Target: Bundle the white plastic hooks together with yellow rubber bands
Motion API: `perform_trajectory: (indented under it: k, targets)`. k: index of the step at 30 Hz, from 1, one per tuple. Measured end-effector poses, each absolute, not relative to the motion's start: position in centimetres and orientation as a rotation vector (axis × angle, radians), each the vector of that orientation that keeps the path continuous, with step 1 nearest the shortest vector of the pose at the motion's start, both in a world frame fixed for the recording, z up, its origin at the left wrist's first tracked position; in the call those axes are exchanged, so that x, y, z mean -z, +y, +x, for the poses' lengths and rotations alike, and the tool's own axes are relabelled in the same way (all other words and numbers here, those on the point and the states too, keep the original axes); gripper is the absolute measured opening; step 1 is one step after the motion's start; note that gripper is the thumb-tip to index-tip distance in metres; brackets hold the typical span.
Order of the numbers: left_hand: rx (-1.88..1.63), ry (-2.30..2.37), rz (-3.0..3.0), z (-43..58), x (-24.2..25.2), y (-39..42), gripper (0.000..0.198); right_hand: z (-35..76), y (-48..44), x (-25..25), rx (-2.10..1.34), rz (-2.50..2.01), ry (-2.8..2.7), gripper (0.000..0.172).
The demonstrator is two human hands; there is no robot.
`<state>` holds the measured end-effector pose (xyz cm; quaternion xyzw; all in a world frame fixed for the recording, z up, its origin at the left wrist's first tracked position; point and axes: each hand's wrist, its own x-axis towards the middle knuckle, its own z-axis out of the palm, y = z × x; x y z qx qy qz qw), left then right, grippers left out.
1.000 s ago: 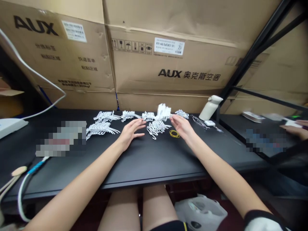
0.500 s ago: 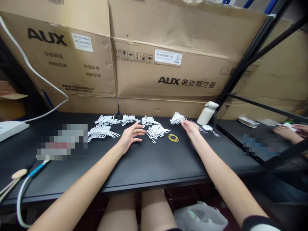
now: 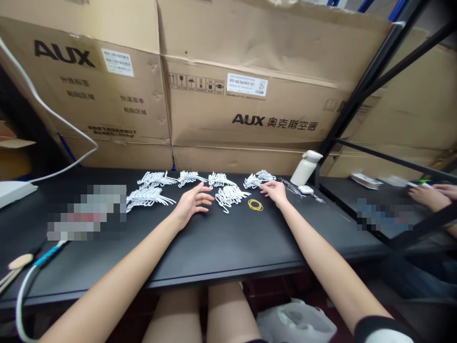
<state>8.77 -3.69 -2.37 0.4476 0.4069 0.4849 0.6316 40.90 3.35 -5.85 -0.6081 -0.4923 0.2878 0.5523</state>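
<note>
Several bundles of thin white hooks, bent at one end, lie on a black table point(image 3: 221, 247). My right hand point(image 3: 275, 192) pinches one bundle of white hooks point(image 3: 253, 181) at its right end. Just behind it rests another bundle point(image 3: 266, 175). My left hand point(image 3: 195, 204) is open, fingers apart, holding nothing. It hovers between a front left bundle point(image 3: 148, 196) and a front middle bundle point(image 3: 230, 196). Yellow rubber bands point(image 3: 255, 205) lie in front of my right hand.
A white bottle point(image 3: 306, 167), a small white case point(image 3: 305, 189) and glasses point(image 3: 291, 186) are at the back right. Cardboard boxes point(image 3: 278, 76) wall the rear. A white cable point(image 3: 64, 112) hangs at left. Beyond the black frame, another person's hands point(image 3: 430, 196) are at work.
My right hand has moved left and closed, bringing one bundle of hooks away from the other at the right. My left hand has stayed nearly in place. The view has shifted slightly.
</note>
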Motion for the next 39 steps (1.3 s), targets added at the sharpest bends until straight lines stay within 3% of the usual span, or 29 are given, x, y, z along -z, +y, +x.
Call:
perform_trajectory:
  k: [12, 17, 24, 31, 39]
  targets:
    - [-1.104, 0.935, 1.057, 8.7, 2.6, -3.6, 0.047, 39.4, 3.1, 5.9, -0.402, -1.434, -1.364, 0.024]
    - [-1.088, 0.958, 1.132, 8.7, 2.6, -3.8, 0.046, 39.6, 3.2, 6.3, -0.486, -1.401, -1.363, 0.015]
    - [-1.013, 1.065, 1.358, 9.6, 2.8, -4.1, 0.042, 38.1, 1.3, 4.9, -0.494, -1.324, -1.345, 0.018]
    - [-0.933, 1.116, 1.387, 10.4, 2.3, -2.9, 0.053, 33.1, 0.4, 3.5, -0.479, -1.207, -1.823, 0.015]
    - [-1.041, 1.133, 1.378, 10.0, 2.1, -0.4, 0.034, 30.6, 0.7, 2.8, -0.697, -1.197, -1.894, 0.015]
